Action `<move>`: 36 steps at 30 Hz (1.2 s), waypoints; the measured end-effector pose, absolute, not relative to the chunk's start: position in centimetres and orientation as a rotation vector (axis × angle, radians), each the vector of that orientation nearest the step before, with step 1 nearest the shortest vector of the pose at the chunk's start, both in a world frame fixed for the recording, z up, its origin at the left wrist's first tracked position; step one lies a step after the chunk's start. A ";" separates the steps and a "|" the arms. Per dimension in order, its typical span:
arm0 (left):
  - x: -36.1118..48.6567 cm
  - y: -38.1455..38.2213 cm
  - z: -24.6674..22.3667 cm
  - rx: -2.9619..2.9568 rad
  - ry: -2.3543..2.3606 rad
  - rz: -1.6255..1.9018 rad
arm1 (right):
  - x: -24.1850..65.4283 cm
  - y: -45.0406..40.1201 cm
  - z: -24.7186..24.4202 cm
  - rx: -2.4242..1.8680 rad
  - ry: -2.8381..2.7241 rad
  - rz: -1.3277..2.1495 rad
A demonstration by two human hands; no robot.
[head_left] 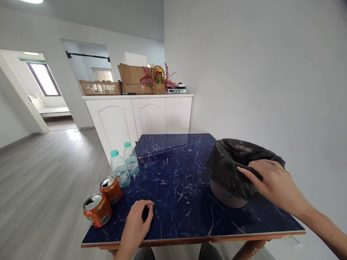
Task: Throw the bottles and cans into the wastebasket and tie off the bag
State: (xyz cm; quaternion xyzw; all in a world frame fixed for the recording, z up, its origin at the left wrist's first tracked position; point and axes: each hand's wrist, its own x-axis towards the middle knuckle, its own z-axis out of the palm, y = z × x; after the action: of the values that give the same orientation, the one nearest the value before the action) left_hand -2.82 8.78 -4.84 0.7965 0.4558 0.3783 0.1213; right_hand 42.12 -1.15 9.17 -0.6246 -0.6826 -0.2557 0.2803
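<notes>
While the glossy dark-blue, white-veined rectangular table (176, 173) spans the space before the person, a round grey bin lined with a black plastic bag (222, 159) stands at its right side, mouth upward. The right hand (273, 178) grips the bag-covered near rim, thumb outside. The left hand (137, 218) rests near the front edge, fingers curled toward the thumb around a dark gap; nothing held is visible, though I cannot tell how fully it closes. It is much nearer than the right to two clear plastic bottles with turquoise caps (120, 171), forward-left, and two orange metal cans (101, 213), just left; all four stand upright, long axes vertical. The bottles' white labels (132, 165) carry dark characters too small to read surely; the bin's small green mark (227, 194) is illegible.
</notes>
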 end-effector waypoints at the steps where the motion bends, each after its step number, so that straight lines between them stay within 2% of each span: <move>1: -2.8 8.7 -4.8 2.318 1.332 1.091 | 41.3 -0.8 9.3 -1.654 -1.844 -0.682; 13: -3.0 8.7 -4.7 2.247 1.365 1.081 | 29.6 3.0 11.6 -1.292 -2.134 -0.401; 18: -3.1 7.9 -4.0 2.183 1.332 1.082 | 29.3 2.5 11.6 -1.161 -2.122 -0.334; 22: -3.7 5.6 -0.7 2.153 1.259 1.037 | 33.3 1.4 7.5 -1.240 -1.596 -0.263; 24: -4.0 5.1 2.7 2.241 1.278 1.072 | 35.7 1.2 3.6 -1.352 -1.258 -0.161; 26: -4.2 6.0 7.0 2.378 1.321 1.157 | 37.6 1.4 -0.8 -1.477 -1.148 0.081; 29: -4.0 10.6 13.2 2.629 1.521 1.245 | 39.2 2.0 -6.3 -1.452 -1.142 0.408; 31: -3.6 15.1 16.2 2.791 1.754 1.088 | 39.7 2.3 -8.4 -1.435 -1.160 0.507; 32: -3.5 17.4 17.1 2.823 1.901 0.921 | 39.8 2.4 -9.0 -1.432 -1.164 0.532; 36: -2.8 24.1 17.9 2.770 2.049 0.736 | 39.8 2.4 -9.1 -1.419 -1.159 0.534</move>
State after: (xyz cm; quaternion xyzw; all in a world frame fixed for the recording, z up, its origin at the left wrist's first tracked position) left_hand -2.81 24.09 17.94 0.7720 0.5710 0.2051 -0.1896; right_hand 39.84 2.44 -9.07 -0.6065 -0.4955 0.2284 0.5783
